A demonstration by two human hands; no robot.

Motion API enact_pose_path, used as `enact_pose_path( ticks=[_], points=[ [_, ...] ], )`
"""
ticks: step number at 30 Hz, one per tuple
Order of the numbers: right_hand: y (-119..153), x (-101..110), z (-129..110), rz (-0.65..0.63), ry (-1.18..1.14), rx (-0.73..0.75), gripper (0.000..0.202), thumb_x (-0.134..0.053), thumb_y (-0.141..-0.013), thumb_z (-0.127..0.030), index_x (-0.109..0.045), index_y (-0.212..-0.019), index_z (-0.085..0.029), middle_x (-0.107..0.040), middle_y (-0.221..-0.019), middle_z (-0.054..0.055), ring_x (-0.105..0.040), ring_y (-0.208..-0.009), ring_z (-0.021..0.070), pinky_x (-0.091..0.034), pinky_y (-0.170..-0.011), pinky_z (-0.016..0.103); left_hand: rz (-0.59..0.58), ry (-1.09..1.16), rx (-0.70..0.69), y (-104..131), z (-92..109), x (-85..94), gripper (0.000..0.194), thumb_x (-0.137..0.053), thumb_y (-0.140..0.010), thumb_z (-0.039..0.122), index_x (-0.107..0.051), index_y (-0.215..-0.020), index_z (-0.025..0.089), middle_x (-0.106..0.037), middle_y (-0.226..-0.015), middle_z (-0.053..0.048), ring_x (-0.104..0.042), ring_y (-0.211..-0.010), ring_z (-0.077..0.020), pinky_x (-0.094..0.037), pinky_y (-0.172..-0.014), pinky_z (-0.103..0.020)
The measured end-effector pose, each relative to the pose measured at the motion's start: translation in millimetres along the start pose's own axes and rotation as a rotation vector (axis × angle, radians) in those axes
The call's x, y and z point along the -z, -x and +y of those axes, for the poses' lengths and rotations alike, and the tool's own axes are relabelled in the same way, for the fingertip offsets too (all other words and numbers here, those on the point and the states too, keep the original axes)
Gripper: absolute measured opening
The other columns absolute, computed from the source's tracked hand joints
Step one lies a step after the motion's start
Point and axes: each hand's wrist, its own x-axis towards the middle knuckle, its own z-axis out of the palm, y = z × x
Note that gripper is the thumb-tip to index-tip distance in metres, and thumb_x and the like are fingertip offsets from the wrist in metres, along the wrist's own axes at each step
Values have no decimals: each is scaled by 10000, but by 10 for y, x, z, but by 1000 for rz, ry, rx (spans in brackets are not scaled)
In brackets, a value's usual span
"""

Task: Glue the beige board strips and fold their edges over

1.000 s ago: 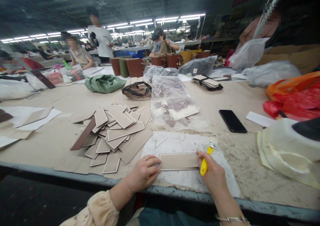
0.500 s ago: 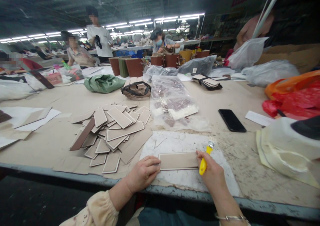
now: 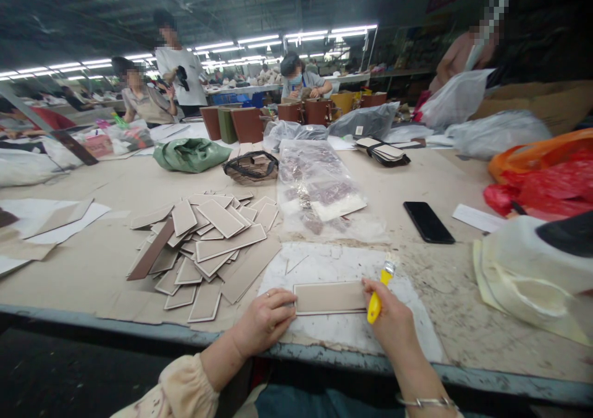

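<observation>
A beige rectangular panel [image 3: 330, 297] with a pale border lies on a white sheet [image 3: 333, 334] close to the table's front edge. At its left end is my left hand [image 3: 271, 316], fingers together and gripping that end. My right hand [image 3: 391, 313] is closed round a yellow-handled brush [image 3: 380, 294], whose bristles point up and away from me. Its fingertips also touch the panel's right end. To the left is a loose pile of similar beige panels [image 3: 220, 217], with one brown strip [image 3: 152, 251] on its left side.
Beyond the sheet lies a clear plastic bag [image 3: 319, 177] with brown pieces inside. A phone [image 3: 428, 222] and a whitish plastic container [image 3: 523, 257] are to the right. A green bag [image 3: 192, 154] and a dark-rimmed basket [image 3: 251, 166] stand behind the pile. Co-workers are across the table.
Both hands, the panel and the brush keep nearly the same places. The view has shifted slightly. Across the table, a seated co-worker's hand has come up.
</observation>
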Motion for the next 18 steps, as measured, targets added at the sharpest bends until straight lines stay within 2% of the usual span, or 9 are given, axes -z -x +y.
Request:
enact_pose_path(
  ticks=[18],
  points=[
    [-16, 41, -65, -80, -34, -88, 268, -434, -798, -92, -599, -977, -203, -699, -861, 38, -674, -739, 170, -515, -647, 259, 5, -3, -21, -74, 45, 29, 166, -514, -872, 114, -661, -836, 182, -689, -1039, -73, -599, -1015, -191, -530, -902, -365]
  ],
)
